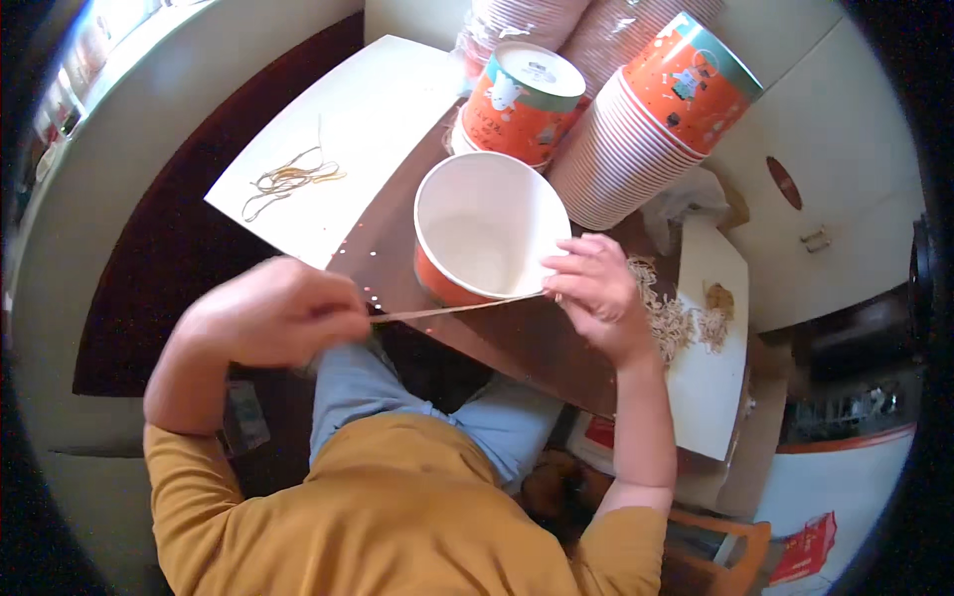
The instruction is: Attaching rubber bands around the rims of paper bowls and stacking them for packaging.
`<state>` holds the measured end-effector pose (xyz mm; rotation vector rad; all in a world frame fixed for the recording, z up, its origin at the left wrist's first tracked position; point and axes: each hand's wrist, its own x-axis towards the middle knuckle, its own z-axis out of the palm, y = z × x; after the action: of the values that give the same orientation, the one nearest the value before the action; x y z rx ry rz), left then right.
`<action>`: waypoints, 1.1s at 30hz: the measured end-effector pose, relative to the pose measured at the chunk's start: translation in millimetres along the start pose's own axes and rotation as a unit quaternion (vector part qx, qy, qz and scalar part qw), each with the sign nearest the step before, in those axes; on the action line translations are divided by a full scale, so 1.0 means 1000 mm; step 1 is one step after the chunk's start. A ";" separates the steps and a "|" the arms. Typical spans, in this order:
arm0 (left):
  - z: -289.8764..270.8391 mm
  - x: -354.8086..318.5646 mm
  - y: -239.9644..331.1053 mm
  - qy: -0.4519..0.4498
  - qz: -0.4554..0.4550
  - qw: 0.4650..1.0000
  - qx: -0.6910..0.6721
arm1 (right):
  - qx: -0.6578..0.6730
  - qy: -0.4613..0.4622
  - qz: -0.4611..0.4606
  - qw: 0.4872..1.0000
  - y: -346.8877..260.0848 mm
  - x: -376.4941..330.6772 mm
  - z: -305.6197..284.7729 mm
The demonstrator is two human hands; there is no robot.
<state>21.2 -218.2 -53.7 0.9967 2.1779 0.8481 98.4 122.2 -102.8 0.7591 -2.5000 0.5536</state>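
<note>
An open paper bucket (487,228), white inside with an orange outer wall, stands at the near edge of the table. A thin pale cord (452,310) is drawn straight between my two hands, passing just below the bucket's near rim. My left hand (298,313), closed on the cord's left end, is off the table's front edge and slightly blurred. My right hand (596,283) pinches the other end, its fingers against the bucket's right rim. Whether the cord is fixed to the bucket I cannot tell.
Behind the bucket stand an upside-down orange bucket (522,99) and a tall leaning stack of nested buckets (631,149). Plastic-wrapped stacks (517,25) are farther back. Loose brownish strands (293,179) lie on the left white panel; a heap of pale cords (668,323) lies at right.
</note>
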 end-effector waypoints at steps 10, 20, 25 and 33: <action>0.003 0.043 0.062 0.079 0.162 0.980 -0.085 | 0.459 -0.058 0.178 0.869 -0.061 0.042 -0.034; -0.037 0.075 0.029 -0.004 0.093 0.983 -0.155 | 0.391 0.135 0.302 0.859 -0.008 0.027 -0.064; -0.025 0.081 0.024 0.034 0.097 0.985 -0.140 | -0.229 0.062 0.189 0.953 -0.008 0.034 -0.040; -0.020 0.110 0.031 -0.015 0.112 0.975 -0.192 | 0.540 -0.039 0.295 0.787 -0.054 0.097 0.006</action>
<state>-40.1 -120.0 -44.7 1.0552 1.8012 1.2906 57.1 37.7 -42.4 0.2709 -2.2840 2.3157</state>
